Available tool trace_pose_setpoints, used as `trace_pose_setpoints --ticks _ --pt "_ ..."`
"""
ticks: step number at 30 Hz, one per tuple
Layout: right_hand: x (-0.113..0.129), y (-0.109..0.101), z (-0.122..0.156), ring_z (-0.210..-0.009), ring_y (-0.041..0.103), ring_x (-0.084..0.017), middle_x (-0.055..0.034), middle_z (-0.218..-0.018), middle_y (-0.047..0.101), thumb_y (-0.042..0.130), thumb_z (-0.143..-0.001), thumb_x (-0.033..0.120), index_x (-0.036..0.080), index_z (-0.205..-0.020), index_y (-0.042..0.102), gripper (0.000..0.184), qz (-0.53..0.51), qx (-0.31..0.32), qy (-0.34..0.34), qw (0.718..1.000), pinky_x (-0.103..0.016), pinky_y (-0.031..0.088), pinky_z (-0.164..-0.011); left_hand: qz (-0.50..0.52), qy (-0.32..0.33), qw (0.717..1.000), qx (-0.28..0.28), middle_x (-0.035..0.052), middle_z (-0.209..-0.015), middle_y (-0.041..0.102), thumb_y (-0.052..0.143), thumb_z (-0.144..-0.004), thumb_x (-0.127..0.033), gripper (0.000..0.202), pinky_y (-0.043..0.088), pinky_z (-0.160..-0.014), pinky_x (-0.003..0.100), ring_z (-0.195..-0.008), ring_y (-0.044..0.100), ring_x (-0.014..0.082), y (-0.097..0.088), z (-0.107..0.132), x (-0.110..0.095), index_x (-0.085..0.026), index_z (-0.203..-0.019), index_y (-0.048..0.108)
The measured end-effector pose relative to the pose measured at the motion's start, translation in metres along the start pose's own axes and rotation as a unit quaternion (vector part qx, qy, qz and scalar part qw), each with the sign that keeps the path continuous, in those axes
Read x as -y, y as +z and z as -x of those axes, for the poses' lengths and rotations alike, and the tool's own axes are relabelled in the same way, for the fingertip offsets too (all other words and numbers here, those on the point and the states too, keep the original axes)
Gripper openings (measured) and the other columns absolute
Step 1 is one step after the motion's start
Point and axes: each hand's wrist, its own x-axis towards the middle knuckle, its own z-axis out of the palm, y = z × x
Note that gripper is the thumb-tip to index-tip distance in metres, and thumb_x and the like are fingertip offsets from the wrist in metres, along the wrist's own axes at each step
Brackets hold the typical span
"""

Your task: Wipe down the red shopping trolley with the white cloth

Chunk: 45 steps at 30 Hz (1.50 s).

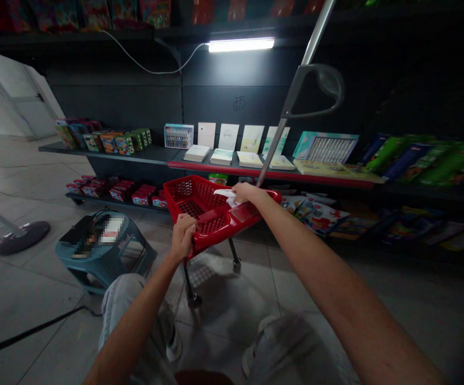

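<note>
Much of the scene is dark — the right end of the shelf [336, 179] fades into shadow, and the green and blue packs [428, 158] there are blurred past reading. The things lying on the teal stool [103, 251] at the left are pixelated and cannot be made out. The metal handle [296, 101] of the red basket [211, 211] rises slantwise and is cut off by the top edge of the view. A round-footed stand [19, 235] at the far left is cut by the frame, so only its base and a bit of pole show.

The red basket stands on small wheeled legs on the tiled floor [236, 299], just in front of the shelf and between the person's knees. Its mesh inside looks bare as far as can be seen, though the near wall hides the bottom.

The left hand [183, 232] is closed around the basket's near rim at its corner. The right hand [245, 193] rests on the far rim, fingers curled over a white cloth [226, 195] pressed against the plastic — most of the cloth is hidden under the hand.

On the shelf behind stand open booklets [227, 144] and a paint set [178, 136]; lower down, small red boxes [115, 191] lie in a row.
</note>
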Motion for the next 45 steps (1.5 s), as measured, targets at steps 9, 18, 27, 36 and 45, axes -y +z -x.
trace_pose_setpoints --ticks 9,18,27,36,45 --pt "0.061 0.007 0.012 -0.111 0.072 -0.03 -0.0166 -0.123 0.075 0.073 -0.081 0.03 0.017 -0.12 0.075 0.041 -0.032 -0.045 -0.091 0.994 -0.031 0.055 -0.091 0.005 -0.015 0.999 -0.048 0.0032 -0.059 0.052 0.028 -0.096 -0.049 0.046 0.04 -0.087 0.047 -0.066 0.047 0.0217 0.006 -0.001 0.007 -0.025 -0.061 0.043" --pt "0.05 0.004 0.029 -0.106 0.071 -0.024 -0.0105 -0.12 0.075 0.067 -0.084 0.02 0.018 -0.115 0.071 0.031 -0.064 -0.076 -0.169 0.981 -0.025 0.048 -0.082 0.012 0.0 0.999 -0.044 0.0026 -0.06 0.052 0.027 -0.098 -0.05 0.047 0.039 -0.085 0.045 -0.065 0.046 0.021 0.003 -0.001 0.01 -0.024 -0.062 0.044" --pt "-0.043 0.037 0.063 -0.109 0.063 -0.025 -0.0124 -0.123 0.065 0.061 -0.085 0.022 0.013 -0.125 0.067 0.042 -0.153 -0.313 -0.111 0.931 -0.032 0.046 -0.102 0.028 0.012 0.998 -0.052 0.0029 -0.061 0.053 0.029 -0.098 -0.045 0.046 0.037 -0.085 0.045 -0.065 0.048 0.0209 0.002 -0.001 0.008 -0.024 -0.062 0.047" --pt "0.013 0.048 0.109 -0.106 0.064 -0.028 -0.0109 -0.119 0.064 0.066 -0.085 0.024 0.019 -0.124 0.065 0.039 -0.181 -0.358 0.011 0.916 -0.035 0.05 -0.094 0.038 0.009 0.996 -0.076 0.0019 -0.058 0.05 0.03 -0.097 -0.044 0.044 0.038 -0.083 0.045 -0.062 0.045 0.02 -0.003 0.003 0.01 -0.024 -0.06 0.043" --pt "0.067 0.054 0.134 -0.109 0.061 -0.024 -0.0067 -0.112 0.064 0.068 -0.081 0.017 0.023 -0.108 0.063 0.027 -0.244 -0.357 -0.157 0.888 -0.033 0.05 -0.095 0.033 0.007 0.998 -0.053 0.0026 -0.059 0.052 0.031 -0.095 -0.043 0.043 0.039 -0.081 0.044 -0.065 0.046 0.0205 -0.02 0.003 0.011 -0.024 -0.06 0.046"
